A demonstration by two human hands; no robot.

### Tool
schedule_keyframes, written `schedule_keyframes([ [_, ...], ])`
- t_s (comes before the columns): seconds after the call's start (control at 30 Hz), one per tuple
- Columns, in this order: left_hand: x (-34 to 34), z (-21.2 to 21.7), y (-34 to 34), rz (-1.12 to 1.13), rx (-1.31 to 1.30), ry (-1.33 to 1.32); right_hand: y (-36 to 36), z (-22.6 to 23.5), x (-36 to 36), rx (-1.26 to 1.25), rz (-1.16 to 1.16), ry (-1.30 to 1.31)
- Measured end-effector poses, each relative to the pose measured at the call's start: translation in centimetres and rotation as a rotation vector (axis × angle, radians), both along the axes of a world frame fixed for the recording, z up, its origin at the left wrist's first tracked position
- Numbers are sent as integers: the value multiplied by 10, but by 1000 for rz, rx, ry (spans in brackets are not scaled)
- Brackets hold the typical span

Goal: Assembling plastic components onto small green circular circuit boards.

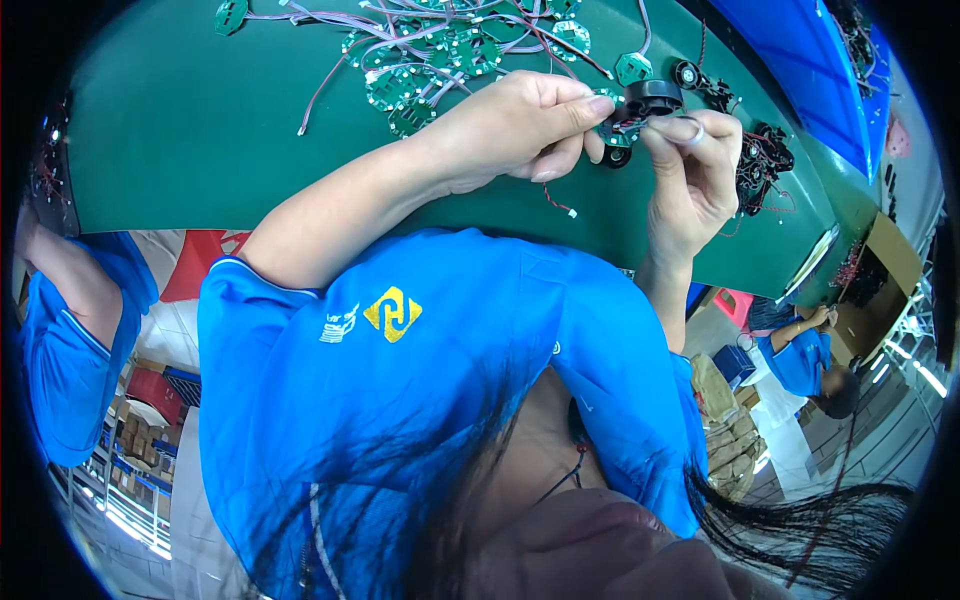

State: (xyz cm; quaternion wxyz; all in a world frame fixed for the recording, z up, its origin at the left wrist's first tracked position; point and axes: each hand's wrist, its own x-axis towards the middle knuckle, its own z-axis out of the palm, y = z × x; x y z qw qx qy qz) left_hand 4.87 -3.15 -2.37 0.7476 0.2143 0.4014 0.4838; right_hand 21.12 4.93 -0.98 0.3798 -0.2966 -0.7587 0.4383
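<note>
Both my hands are raised together over the green table. My left hand (540, 125) is closed, thumb and fingers pinching a small green circuit board (622, 138) by its left side. Thin red and dark wires run across this board toward my right hand (695, 180). There, thumb and fingertips are pressed together at the wires and the lower edge of a black round plastic part (654, 97); what exactly they grip is hidden. A second black round part (617, 157) shows just below the board. Under my left fingers hangs a red-and-black wire with a white connector (571, 212).
A pile of green circuit boards (440, 55) with wires covers the far middle of the green table (180, 130). Black wheel-like parts (688, 74) and a tangle of black wired parts (765, 165) lie right. A blue bin (800, 70) stands far right. Co-workers in blue appear both sides.
</note>
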Motion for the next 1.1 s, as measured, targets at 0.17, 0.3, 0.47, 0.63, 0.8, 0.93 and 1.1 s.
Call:
schedule_keyframes([
  [0.17,1,-2,0,-8,-33,-81,6,4,4,206,54,-94],
  [0.3,-2,-3,2,10,-32,-120,21,12,8,230,268,-116],
  [0.47,2,-4,-1,26,-48,-36,26,10,0,50,328,-159],
  [0.63,2,-4,0,33,-25,-112,28,7,-4,137,195,-165],
  [0.8,2,-4,-2,58,-43,-178,24,5,-5,203,362,-165],
  [0.93,4,-2,-1,54,-21,-134,17,11,-12,195,241,-232],
  [1.1,4,-6,-1,88,12,-203,16,8,-7,77,189,-129],
])
